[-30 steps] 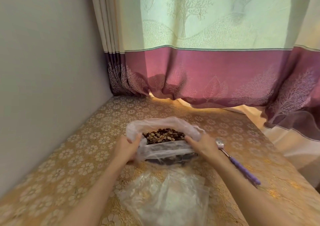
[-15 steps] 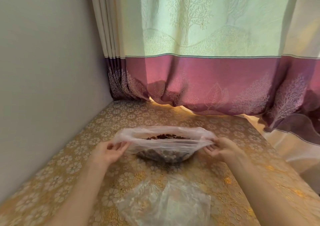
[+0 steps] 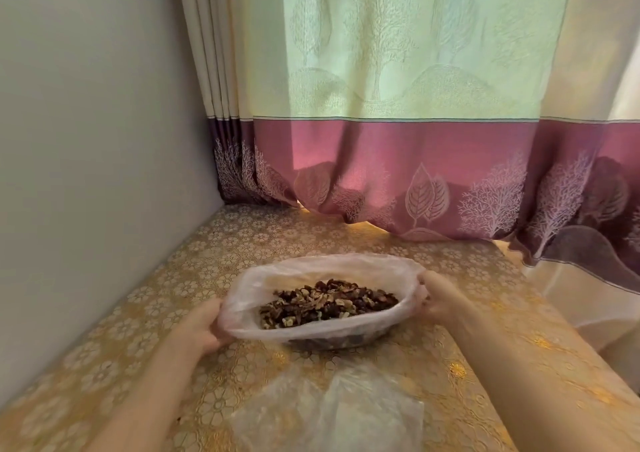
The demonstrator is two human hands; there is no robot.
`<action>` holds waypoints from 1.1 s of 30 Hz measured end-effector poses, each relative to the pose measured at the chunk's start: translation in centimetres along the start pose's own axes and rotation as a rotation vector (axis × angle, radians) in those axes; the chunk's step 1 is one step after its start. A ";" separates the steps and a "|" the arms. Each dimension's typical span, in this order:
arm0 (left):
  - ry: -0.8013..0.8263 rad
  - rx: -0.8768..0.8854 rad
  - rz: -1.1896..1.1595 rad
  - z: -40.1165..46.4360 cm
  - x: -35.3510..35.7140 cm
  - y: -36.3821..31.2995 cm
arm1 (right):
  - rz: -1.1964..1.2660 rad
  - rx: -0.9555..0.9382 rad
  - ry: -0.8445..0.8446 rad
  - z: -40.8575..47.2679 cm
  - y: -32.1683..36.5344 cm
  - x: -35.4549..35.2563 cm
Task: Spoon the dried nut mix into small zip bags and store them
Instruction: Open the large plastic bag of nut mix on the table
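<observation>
On gold tablecloth (image 3: 242, 243) | both hands grip bag (image 3: 311, 330) rim (mouth wide) | nut mix (image 3: 325, 304) inside

Wall (image 3: 86, 174) left (curtain (image 3: 415, 160) behind)

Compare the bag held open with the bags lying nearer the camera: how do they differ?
The held bag is spread open by the left hand and right hand; the near bags lie flat, untouched. The held bag contains nut mix; the near bags look empty. Both are clear plastic.
</observation>
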State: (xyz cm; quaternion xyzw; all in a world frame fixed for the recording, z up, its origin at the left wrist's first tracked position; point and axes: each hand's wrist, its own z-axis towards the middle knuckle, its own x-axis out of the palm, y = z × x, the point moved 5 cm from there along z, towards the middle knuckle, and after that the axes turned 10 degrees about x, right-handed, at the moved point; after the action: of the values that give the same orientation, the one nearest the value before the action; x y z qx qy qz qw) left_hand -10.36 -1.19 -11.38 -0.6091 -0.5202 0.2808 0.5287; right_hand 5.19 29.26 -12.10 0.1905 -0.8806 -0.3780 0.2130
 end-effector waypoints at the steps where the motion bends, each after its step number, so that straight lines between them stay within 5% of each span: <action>1: -0.028 0.032 0.063 0.9 -0.7 0.0 | -0.218 -0.119 -0.111 -0.5 0.8 -0.2; 5: -0.271 0.507 0.612 2.6 -1.3 -2.5 | -0.881 -0.703 -0.417 -3.1 3.2 0.6; 7: -0.242 0.745 0.881 2.0 0.7 -3.2 | -0.965 -0.976 -0.499 -4.5 3.2 1.6; 10: -0.126 0.784 1.167 2.5 3.7 -2.3 | -1.141 -1.234 -0.487 -5.1 1.9 3.6; 13: -0.066 0.758 1.215 3.3 5.2 -1.2 | -1.493 -1.101 -0.496 -2.6 0.1 4.8; 16: -0.034 0.773 1.217 4.6 5.5 -0.9 | -1.541 -0.889 -0.482 -0.3 0.0 4.4; 20: -0.026 0.629 0.923 6.4 4.3 -2.0 | -1.229 -0.859 -0.387 0.5 1.3 4.3; 24: 0.139 0.186 0.159 8.1 3.2 -1.7 | -0.726 -0.463 -0.126 2.2 2.4 4.2; 26: 0.189 0.078 0.039 8.4 3.3 -1.7 | -0.601 -0.282 -0.042 3.2 2.2 4.4; 30: 0.136 0.073 0.346 9.6 2.2 -0.8 | -0.635 -0.143 0.075 4.6 1.4 5.2; 33: 0.103 0.297 0.715 10.6 1.8 -1.5 | -0.863 -0.404 -0.051 4.3 2.5 5.7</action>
State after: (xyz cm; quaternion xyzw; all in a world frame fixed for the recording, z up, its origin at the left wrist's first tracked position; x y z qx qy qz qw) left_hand -19.78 4.04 -12.56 -0.6820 -0.2018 0.4887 0.5054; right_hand -2.27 30.58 -11.58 0.4844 -0.6349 -0.5999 0.0477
